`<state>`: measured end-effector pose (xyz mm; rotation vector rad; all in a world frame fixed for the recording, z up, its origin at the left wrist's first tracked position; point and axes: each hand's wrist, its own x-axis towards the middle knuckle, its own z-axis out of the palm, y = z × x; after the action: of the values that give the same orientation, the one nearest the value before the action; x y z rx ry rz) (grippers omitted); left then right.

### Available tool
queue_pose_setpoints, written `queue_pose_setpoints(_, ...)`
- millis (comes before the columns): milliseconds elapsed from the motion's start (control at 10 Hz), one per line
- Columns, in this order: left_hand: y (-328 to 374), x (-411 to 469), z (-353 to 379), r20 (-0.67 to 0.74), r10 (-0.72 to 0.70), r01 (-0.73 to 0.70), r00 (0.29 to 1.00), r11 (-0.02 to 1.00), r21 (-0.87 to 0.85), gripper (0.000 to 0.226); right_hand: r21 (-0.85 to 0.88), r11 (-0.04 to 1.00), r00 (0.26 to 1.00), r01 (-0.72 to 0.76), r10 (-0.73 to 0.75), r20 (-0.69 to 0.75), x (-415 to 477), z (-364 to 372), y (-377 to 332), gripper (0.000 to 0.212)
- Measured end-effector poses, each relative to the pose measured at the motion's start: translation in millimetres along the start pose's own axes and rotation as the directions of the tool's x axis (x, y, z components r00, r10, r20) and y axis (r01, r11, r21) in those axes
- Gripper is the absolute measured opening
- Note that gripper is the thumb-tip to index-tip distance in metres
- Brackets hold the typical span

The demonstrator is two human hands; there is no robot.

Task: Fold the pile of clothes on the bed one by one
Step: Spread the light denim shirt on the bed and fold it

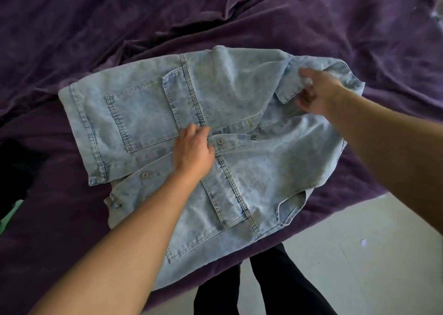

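A light-blue washed denim jacket (148, 113) lies front up and spread out in the middle of a crumpled purple velvety bedspread (143, 22), hem toward 9 o'clock and collar (290, 84) toward 2 o'clock. At centre, the left hand (194, 153) curls its fingers onto the front edge, pinching it just beside a round metal button (220, 141). At 2 o'clock the right hand (317, 93) grips the raised collar between thumb and bent fingers. Pale floor (359, 254) shows at 4 o'clock.
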<state>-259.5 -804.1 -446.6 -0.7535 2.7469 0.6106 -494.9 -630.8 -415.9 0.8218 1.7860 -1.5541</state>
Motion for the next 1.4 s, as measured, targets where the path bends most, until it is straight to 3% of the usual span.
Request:
queue_pose_setpoints(100, 18.5, 10.9, 6.2, 0.018, 0.024, -0.025, 1.000, 0.999, 0.021, 0.038, 0.113, 0.955, 0.954, 0.276, -0.257, -0.155, 2.4, -16.9, -27.0, 0.010)
queue_pose_setpoints(200, 31.4, 18.7, 11.6, 0.093, 0.032, -0.039, 0.995, 0.996, 0.076, 0.040, 0.245, 0.925, 0.956, 0.290, -0.266, -0.126, 9.6, -44.7, -44.6, 0.026)
queue_pose_setpoints(300, 37.6, 25.8, 18.1, 0.181, -0.059, 0.037, 0.982, 0.992, 0.121, 0.042, -0.227, 0.969, 0.994, 0.094, -0.080, 0.071, 15.3, -60.1, -29.2, 0.026)
queue_pose_setpoints(400, 38.6, 30.2, 26.9, 0.223, -0.123, 0.081, 0.967, 0.978, 0.190, 0.042, -0.954, 0.089, 0.954, 0.286, -0.121, 0.275, 23.4, -68.8, -3.0, 0.020)
queue_pose_setpoints(500, 42.0, 29.7, 29.9, 0.278, -0.102, 0.060, 0.955, 0.986, 0.155, 0.028, -0.904, -0.235, 0.931, 0.357, 0.011, 0.365, 15.8, -66.0, 12.3, 0.033)
queue_pose_setpoints(600, 45.6, 16.7, 26.1, 0.148, 0.038, -0.030, 0.988, 0.998, -0.056, 0.014, -0.845, -0.349, 0.865, 0.405, -0.152, 0.477, 3.2, -71.4, 28.7, 0.030)
queue_pose_setpoints(700, 44.8, 1.9, 19.5, -0.132, 0.017, -0.049, 0.991, 0.970, -0.238, 0.017, -0.807, -0.269, 0.518, 0.526, -0.652, 0.554, -13.0, -95.3, 46.7, 0.031)
queue_pose_setpoints(800, 47.5, 4.8, 16.6, -0.076, -0.046, 0.030, 0.996, 0.978, -0.204, 0.029, -0.865, -0.202, 0.575, 0.459, -0.675, 0.463, -18.8, -110.0, 61.5, 0.047)
queue_pose_setpoints(900, 53.3, 20.5, 14.7, -0.062, -0.148, 0.142, 0.987, 0.986, -0.093, 0.045, -0.906, -0.117, 0.743, 0.407, -0.535, 0.403, -13.2, -130.1, 73.6, 0.067)
queue_pose_setpoints(1000, 67.4, 40.2, 13.0, -0.092, -0.083, 0.075, 0.992, 0.993, -0.091, 0.038, -0.871, 0.271, 0.676, 0.410, -0.731, 0.091, -4.2, -149.2, 72.2, 0.056)
queue_pose_setpoints(1100, 90.7, 59.2, 12.1, -0.028, 0.041, -0.043, 0.999, 0.994, -0.096, 0.025, -0.686, 0.684, 0.855, 0.247, -0.487, -0.179, 0.8, -151.4, 71.8, 0.046)
queue_pose_setpoints(1200, 132.9, 85.7, 8.0, -0.066, 0.183, -0.189, 0.981, 0.978, -0.094, 0.019, -0.806, 0.540, 0.822, 0.241, -0.555, -0.126, 3.5, -144.6, 79.6, 0.061)
queue_pose_setpoints(1300, 178.8, 116.4, 0.2, -0.167, 0.379, -0.393, 0.910, 0.918, -0.059, 0.024, -0.868, 0.162, 0.623, 0.469, -0.758, 0.195, 14.8, -128.7, 66.8, 0.061)
queue_pose_setpoints(1400, 217.2, 148.9, 3.6, -0.113, 0.559, -0.552, 0.821, 0.829, 0.088, 0.048, -0.865, 0.097, 0.738, 0.492, -0.574, 0.355, 36.9, -124.1, 37.5, 0.057)
